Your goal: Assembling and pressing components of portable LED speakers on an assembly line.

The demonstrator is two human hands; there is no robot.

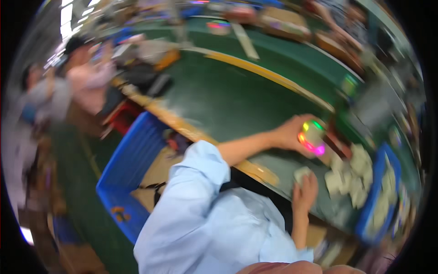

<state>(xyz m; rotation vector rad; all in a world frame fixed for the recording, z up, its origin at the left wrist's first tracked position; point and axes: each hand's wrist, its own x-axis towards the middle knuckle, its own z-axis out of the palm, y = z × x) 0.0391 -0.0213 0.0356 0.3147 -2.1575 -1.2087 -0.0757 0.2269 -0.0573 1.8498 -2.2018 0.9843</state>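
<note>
My left hand [292, 131] reaches out over the green work surface, its fingers curled round a small round pale object with a ring of coloured lights [314, 135]. The lights glow yellow, green, orange and pink; blur hides what kind of thing it is. Closer to my body, my right hand [305, 193] is closed on a small whitish piece [301, 173], which shows beyond the fingertips. To the right of both hands lies a loose pile of similar whitish pieces [353, 176].
A blue tray [368, 214] with more pale pieces stands at the right. A large blue bin [130, 155] is left of my arm. Yellow strips [269, 73] edge the green table [219, 100]. Across it, another person [340, 27] works by cardboard boxes; further people [86, 73] are at the left.
</note>
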